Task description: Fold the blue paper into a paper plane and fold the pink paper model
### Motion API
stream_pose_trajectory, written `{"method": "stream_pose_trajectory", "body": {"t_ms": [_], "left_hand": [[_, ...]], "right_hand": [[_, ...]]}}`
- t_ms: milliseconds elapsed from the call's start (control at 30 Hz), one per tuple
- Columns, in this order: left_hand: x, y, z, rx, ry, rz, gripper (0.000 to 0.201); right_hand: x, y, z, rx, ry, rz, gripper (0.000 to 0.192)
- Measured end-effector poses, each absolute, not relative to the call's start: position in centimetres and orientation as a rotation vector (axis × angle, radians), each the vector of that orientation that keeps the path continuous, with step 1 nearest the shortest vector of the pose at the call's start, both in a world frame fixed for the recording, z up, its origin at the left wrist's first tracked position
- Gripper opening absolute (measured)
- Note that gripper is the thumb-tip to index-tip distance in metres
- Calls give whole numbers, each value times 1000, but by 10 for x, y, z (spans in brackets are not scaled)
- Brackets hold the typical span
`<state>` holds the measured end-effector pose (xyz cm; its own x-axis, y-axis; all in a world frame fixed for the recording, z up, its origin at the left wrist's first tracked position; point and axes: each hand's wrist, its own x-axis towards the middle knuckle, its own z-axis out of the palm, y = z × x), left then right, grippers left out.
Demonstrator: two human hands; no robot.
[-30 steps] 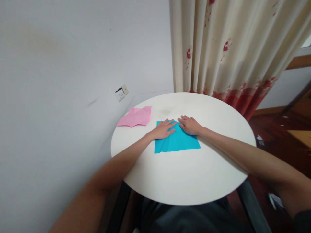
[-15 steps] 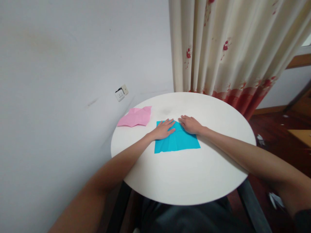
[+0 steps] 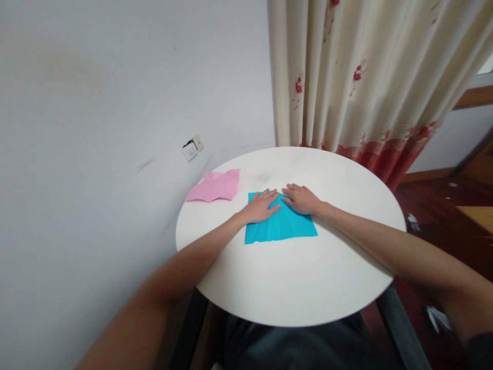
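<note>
A creased sheet of blue paper (image 3: 283, 226) lies flat on the round white table (image 3: 292, 288). My left hand (image 3: 261, 206) rests on its upper left part, palm down, with the fingers spread. On the upper right part lies my right hand (image 3: 301, 198), also flat, its fingers stretched out toward the far side. The fingertips of the two hands are a small gap apart. Both hands cover parts of the paper's upper half and side edges; the near edge shows, slightly uneven.
A crumpled pink sheet of paper (image 3: 214, 186) lies at the table's far left edge. Behind it is a white wall with a power socket (image 3: 190, 151). A cream curtain (image 3: 346, 77) with red flowers hangs behind the table. Dark chair or table legs (image 3: 402, 324) stand below.
My left hand has shifted very slightly to the right, its thumb nearer the middle of the blue paper. My right thumb now shows beside its fingers. The paper has stayed in place.
</note>
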<state>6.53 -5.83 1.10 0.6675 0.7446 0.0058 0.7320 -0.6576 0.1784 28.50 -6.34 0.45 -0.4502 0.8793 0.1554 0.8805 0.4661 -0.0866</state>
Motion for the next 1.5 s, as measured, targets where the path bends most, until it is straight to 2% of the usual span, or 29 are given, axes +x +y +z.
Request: {"method": "stream_pose_trajectory", "body": {"t_ms": [167,367,767,1500], "left_hand": [[64,-54,7,2724,1201,112,65],[64,-56,11,2725,1180,104,62],[63,-52,8,2710,1173,115,63],[61,-52,6,2692,1269,138,63]], "right_hand": [[285,-66,6,-1551,-2541,13,59],[285,-67,6,-1570,-2545,32,64],[287,-60,4,-1536,-2537,3,44],[287,-62,4,-1551,-2526,-10,43]]}}
